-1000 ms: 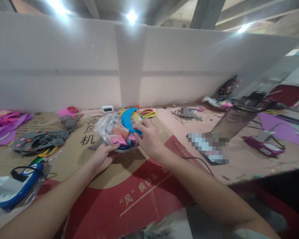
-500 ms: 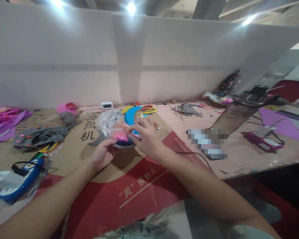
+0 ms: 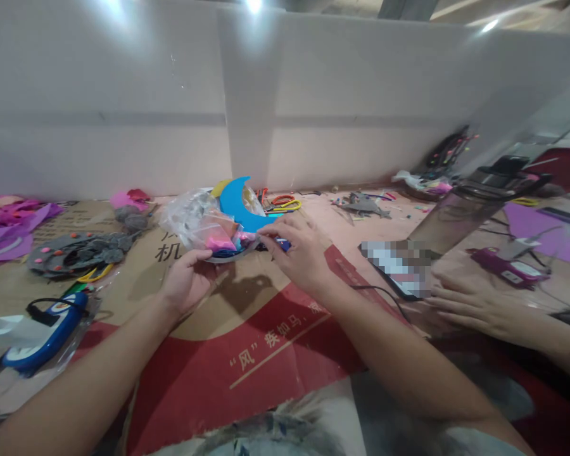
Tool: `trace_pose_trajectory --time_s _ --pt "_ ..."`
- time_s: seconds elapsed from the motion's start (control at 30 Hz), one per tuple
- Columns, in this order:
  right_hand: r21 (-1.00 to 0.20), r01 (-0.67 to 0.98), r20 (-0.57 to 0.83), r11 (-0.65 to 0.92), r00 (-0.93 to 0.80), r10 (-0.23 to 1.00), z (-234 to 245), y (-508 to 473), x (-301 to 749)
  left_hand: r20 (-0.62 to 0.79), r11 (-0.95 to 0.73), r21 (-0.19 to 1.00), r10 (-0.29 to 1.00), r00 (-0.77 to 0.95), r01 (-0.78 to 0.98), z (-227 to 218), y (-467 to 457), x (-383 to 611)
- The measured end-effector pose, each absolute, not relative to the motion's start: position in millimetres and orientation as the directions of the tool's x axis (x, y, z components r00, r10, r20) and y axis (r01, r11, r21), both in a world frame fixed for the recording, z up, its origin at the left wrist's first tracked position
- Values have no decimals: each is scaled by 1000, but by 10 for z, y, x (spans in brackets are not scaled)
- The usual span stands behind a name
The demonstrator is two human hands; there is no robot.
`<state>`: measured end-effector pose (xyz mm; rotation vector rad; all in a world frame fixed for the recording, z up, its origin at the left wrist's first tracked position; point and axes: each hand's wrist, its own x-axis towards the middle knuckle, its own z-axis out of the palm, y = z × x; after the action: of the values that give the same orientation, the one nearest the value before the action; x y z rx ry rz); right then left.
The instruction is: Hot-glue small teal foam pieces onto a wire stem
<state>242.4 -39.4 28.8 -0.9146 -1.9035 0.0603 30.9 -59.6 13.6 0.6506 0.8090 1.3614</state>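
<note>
My left hand [image 3: 190, 275] is closed on the near-left rim of a shallow round dish [image 3: 232, 258], thumb on top, and holds it above the cardboard. Heaped in the dish are a crinkled clear plastic bag [image 3: 183, 218], an orange and pink packet [image 3: 218, 237], a blue crescent [image 3: 237, 206] and a yellow piece [image 3: 218, 188] behind it. At the dish's right edge, my right hand [image 3: 297, 250] has its fingers pinched together around a small dark blue object [image 3: 282, 244], mostly hidden by the fingers.
Printed cardboard [image 3: 199, 323] covers the table before me. Left lie a grey felt piece with coloured dots [image 3: 76, 253] and a blue-and-white device [image 3: 52, 335]. Yellow-handled scissors [image 3: 292, 204] lie behind. Right are a phone [image 3: 399, 269], a tilted bottle [image 3: 451, 215] and another person's hand [image 3: 475, 307].
The dish has risen and tilted, with its shadow showing below. My right hand has drawn rightward from its contents, a dark blue thing in its fingers. Another person's hand has appeared beside the phone.
</note>
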Motion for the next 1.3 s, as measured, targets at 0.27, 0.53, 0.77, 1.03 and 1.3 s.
trace_pose_trajectory --time_s 0.27,0.53,0.77,1.03,1.3 --pt "-563 381 808 734 65 586 348 -249 2684 24 -159 811 970 -240 -563 398 -517 21" --pt "-606 348 771 715 39 635 294 -237 2667 42 -227 780 949 -313 -584 446 -480 -47" --pt "-642 278 762 714 134 633 291 -202 2694 20 -208 787 949 -313 -581 427 -482 -60" --pt "-627 268 775 732 115 621 280 -213 2672 -80 -30 795 985 -155 -606 226 -533 151" --pt "-583 315 803 749 83 590 299 -247 2671 -138 68 792 988 -68 -607 160 -590 299"
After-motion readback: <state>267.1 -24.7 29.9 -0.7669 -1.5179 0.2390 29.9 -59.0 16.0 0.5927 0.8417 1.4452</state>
